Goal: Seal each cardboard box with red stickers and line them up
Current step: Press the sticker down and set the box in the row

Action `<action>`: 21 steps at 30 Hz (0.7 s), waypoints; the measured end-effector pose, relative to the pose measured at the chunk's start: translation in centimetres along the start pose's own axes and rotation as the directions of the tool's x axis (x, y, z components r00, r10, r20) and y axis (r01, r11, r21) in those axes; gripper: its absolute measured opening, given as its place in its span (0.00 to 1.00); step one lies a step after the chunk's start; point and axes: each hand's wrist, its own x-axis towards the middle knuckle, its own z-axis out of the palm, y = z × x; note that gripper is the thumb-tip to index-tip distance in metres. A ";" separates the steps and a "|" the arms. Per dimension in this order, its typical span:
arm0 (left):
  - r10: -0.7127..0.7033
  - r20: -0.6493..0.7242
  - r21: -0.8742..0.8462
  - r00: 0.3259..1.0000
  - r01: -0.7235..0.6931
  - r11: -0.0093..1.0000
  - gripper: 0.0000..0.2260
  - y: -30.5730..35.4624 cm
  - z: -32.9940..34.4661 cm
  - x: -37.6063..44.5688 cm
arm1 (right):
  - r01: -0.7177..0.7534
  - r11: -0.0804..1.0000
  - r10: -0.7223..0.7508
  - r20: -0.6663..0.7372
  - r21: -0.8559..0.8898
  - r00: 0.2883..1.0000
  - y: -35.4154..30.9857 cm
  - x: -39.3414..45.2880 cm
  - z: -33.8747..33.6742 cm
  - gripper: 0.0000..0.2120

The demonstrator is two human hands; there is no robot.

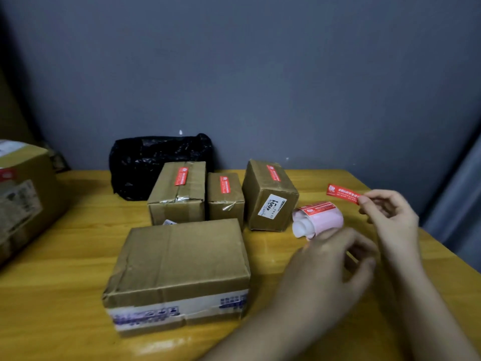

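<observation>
1. right hand (387,209) is up at three o'clock, thumb and fingertips pinched on one end of a loose red sticker (343,194); the strip sticks out toward the left, clear of the desk (65,256).
2. left hand (335,264) sits at about four o'clock, blurred, fingers curled but loosely apart, nothing clearly gripped; its fingertips are just in front of the sticker roll (317,221), and whether they touch it is hard to tell.
3. that roll, pink backing with a red sticker on top, lies on its side on the desk, just right of the tilted box (270,196).
4. three small boxes line the back: left small box (179,194) at eleven o'clock, the middle small box (226,196) right beside it at twelve, and the tilted box at one o'clock, turned at an angle.
5. each of the three has a red sticker on its top; the tilted one also shows a white label on its near face.
6. big flat box (179,267) lies front and centre, just ahead of that row, top bare of any red sticker, printed tape along its near edge.
7. a black plastic bag (156,165) slumps against the wall behind the boxes.
8. at nine o'clock a large carton (23,199) is cut by the frame edge, with a bit of red on it.
</observation>
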 end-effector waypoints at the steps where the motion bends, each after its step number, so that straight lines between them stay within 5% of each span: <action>1: 0.059 -0.002 0.038 0.998 -0.059 0.998 0.05 0.4 -1.2 -0.3 | 0.009 1.000 -0.009 0.021 0.011 1.000 -1.0 -0.5 0.7 0.11; 5: 0.196 0.001 0.215 0.981 -0.191 0.958 0.04 0.3 -5.5 -1.4 | 0.001 0.994 -0.016 0.143 0.105 0.990 -4.4 -3.0 3.8 0.09; 9: 0.184 -0.032 0.377 0.982 -0.159 0.912 0.05 -0.9 -10.2 -2.5 | -0.070 0.977 0.021 0.235 0.202 0.972 -6.6 -5.7 6.5 0.08; 16: -0.039 -0.259 0.439 0.965 0.154 0.885 0.12 -4.4 -17.3 -5.8 | -0.232 0.924 0.128 0.326 0.303 0.937 -8.4 -9.5 10.3 0.05; 21: -0.446 -0.424 0.156 0.788 0.549 0.821 0.39 -7.6 -19.4 -9.1 | -0.366 0.872 0.246 0.354 0.327 0.902 -8.4 -10.6 12.7 0.04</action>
